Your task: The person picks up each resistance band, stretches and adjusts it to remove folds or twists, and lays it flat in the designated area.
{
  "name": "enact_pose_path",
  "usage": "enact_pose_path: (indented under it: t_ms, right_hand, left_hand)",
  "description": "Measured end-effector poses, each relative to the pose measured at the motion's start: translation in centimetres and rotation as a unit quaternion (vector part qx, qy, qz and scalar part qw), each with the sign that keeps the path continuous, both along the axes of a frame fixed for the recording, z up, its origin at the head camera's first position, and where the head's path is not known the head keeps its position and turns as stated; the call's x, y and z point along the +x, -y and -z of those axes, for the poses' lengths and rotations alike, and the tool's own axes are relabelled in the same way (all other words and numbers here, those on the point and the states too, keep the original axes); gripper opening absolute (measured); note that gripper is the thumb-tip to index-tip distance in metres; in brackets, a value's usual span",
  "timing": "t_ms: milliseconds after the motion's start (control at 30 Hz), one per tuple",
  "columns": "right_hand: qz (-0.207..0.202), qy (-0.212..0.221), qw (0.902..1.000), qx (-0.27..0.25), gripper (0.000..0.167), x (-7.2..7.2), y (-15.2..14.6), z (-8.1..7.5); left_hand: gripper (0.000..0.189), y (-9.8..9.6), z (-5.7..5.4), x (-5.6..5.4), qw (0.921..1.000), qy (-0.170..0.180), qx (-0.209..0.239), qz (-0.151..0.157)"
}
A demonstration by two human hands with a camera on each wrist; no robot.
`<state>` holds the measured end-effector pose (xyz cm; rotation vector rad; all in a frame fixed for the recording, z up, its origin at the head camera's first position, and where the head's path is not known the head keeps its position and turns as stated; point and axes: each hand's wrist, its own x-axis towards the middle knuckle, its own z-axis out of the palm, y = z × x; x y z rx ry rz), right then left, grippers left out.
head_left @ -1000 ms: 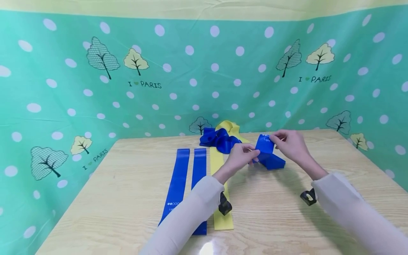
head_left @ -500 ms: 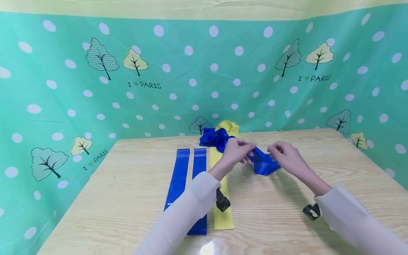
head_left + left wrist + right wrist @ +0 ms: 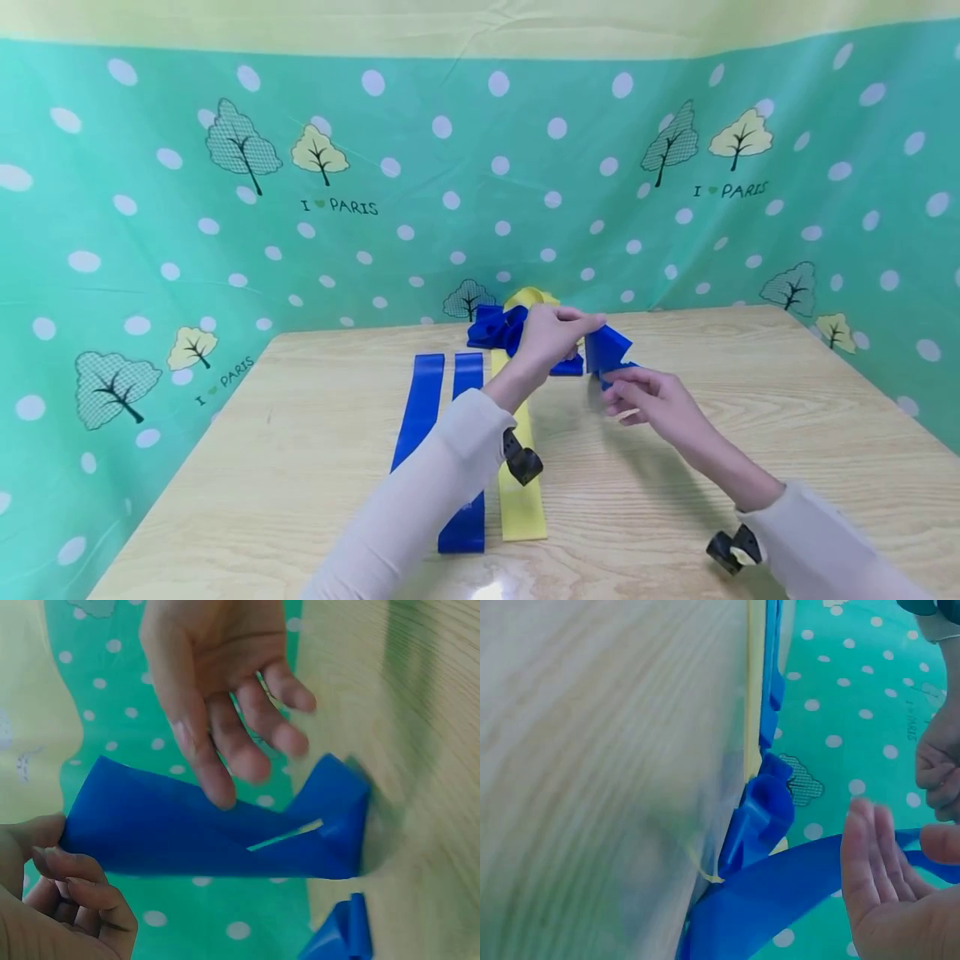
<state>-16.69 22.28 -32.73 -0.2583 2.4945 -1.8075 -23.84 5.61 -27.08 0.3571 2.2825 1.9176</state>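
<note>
A blue elastic band loop [image 3: 606,347] hangs from my left hand [image 3: 546,340], which pinches its upper end between thumb and fingers. The left wrist view shows the lifted blue band [image 3: 165,825] stretched down to a folded end near the table. My right hand [image 3: 654,402] is beside the band's lower part, thumb apart from the other fingers. In the right wrist view the right hand's fingers [image 3: 866,862] are fairly straight and overlap the band; whether they touch it cannot be told.
Two blue bands [image 3: 417,400] and a yellow band [image 3: 523,508] lie flat, side by side, on the wooden table [image 3: 300,467]. Behind them sits a crumpled blue band [image 3: 491,327] beside bunched yellow band material [image 3: 531,297]. A green dotted cloth [image 3: 405,200] hangs at the back.
My right hand has let go of the blue band's printed end and moved down toward its lower part. My left hand has shifted left and up, raising the band's end.
</note>
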Motion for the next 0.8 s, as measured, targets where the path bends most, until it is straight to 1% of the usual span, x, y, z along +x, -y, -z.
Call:
enact_pose_path:
  t_ms: [33,100,200,300,400,467,567,667,733,800]
  right_hand:
    - [0.000,0.000,1.0000,-0.006,0.042,0.0,-0.1,-0.1]
    - [-0.002,0.012,0.9997,-0.020,0.047,0.0,-0.3,-0.1]
    - [-0.023,0.045,0.9974,-0.050,0.056,0.0,-0.6,-0.2]
    - [-0.046,0.081,0.9921,-0.084,0.061,0.1,-0.6,-0.3]
    - [-0.066,0.113,0.9834,-0.126,0.061,0.4,-0.6,-0.5]
    - [-0.077,0.134,0.9751,-0.159,0.060,0.6,-0.6,-0.7]
    - [-0.098,0.158,0.9602,-0.209,0.062,0.7,-0.5,-0.9]
    - [-0.113,0.168,0.9447,-0.258,0.066,0.6,-0.3,-1.1]
    - [-0.105,0.171,0.9386,-0.281,0.069,0.5,-0.2,-1.1]
    - [-0.081,0.173,0.9369,-0.293,0.070,0.5,-0.1,-1.2]
  left_hand:
    - [0.019,0.0,-0.2,0.1,0.9999,-0.006,0.010,0.005]
    - [0.019,-0.1,-0.8,0.2,0.9994,-0.017,0.025,0.016]
    - [0.021,-0.2,-1.6,0.3,0.9980,-0.032,0.045,0.030]
    - [0.023,-0.4,-2.4,0.4,0.9969,-0.037,0.058,0.037]
    - [0.023,-0.7,-2.9,0.5,0.9960,-0.041,0.066,0.044]
    - [0.024,-0.8,-3.2,0.6,0.9953,-0.045,0.070,0.050]
    - [0.024,-1.0,-3.6,0.7,0.9942,-0.052,0.077,0.054]
    - [0.024,-1.2,-4.0,0.8,0.9939,-0.058,0.077,0.054]
    - [0.023,-1.3,-4.2,0.9,0.9938,-0.059,0.078,0.054]
    - [0.023,-1.3,-4.3,1.0,0.9937,-0.060,0.078,0.054]
